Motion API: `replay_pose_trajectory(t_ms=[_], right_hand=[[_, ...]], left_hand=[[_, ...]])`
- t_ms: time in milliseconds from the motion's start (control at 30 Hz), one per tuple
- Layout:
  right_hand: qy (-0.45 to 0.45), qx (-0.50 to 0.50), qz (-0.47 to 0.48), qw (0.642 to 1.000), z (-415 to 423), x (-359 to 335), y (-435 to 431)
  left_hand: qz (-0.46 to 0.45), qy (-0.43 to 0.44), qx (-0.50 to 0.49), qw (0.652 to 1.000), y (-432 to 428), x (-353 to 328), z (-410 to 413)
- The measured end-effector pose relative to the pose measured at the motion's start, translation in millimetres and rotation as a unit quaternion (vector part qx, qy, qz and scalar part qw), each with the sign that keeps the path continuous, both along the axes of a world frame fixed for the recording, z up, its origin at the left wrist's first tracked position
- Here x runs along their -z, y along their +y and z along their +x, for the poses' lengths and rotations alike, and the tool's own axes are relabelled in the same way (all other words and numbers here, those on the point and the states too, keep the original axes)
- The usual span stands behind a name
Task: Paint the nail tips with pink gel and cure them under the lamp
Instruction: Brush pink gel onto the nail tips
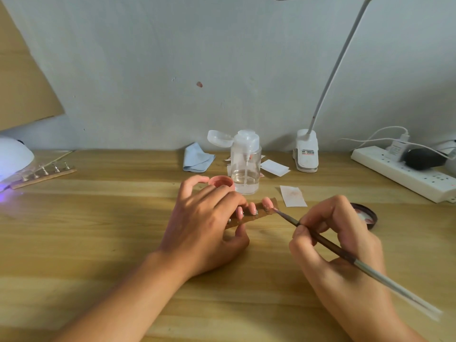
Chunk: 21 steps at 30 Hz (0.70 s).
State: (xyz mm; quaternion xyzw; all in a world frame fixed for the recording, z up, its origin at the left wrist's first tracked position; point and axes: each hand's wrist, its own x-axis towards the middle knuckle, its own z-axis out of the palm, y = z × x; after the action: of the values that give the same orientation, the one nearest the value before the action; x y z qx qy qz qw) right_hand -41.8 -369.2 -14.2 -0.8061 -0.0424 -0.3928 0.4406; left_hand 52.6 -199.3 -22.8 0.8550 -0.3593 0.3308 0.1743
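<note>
Centre frame on the bench (98, 243), the left hand (204, 225) pinches the strip (261, 214) flat so it can't slide. Right hand (338, 238), fingers (302, 227) clenched round the brush (320, 239), sets bristles on the rightmost tip (266, 203). Lamp (12, 156) glows far left. The bottle (246, 169) behind holds clear liquid; the pot (221, 181) sits open, pink gel inside.

Wooden table (98, 243), nail lamp (14, 156) (lit), pump bottle (245, 166)

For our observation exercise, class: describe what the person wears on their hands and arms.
Nothing is worn. The left hand and right hand are bare: no gloves or rings. The left forearm and right forearm are uncovered to the frame's edge, with no sleeve, watch or bracelet showing.
</note>
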Motion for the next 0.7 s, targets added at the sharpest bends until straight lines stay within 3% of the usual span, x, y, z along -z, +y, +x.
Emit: replay_pose_trajectory(t_ms=[233, 533, 700], right_hand=[[0.007, 0.008, -0.007, 1.0, 0.1, 1.2, -1.0], [0.003, 0.023, -0.123, 0.992, 3.0, 5.2, -2.0], [-0.004, 0.028, -0.109, 0.994, 2.1, 4.3, -2.8]], left_hand=[[0.015, -0.005, -0.014, 1.0, -0.9, -0.6, -0.4], [0.041, -0.013, -0.009, 0.999, -3.0, -2.5, -3.2], [0.035, -0.005, -0.004, 0.999, -3.3, -2.5, -3.8]])
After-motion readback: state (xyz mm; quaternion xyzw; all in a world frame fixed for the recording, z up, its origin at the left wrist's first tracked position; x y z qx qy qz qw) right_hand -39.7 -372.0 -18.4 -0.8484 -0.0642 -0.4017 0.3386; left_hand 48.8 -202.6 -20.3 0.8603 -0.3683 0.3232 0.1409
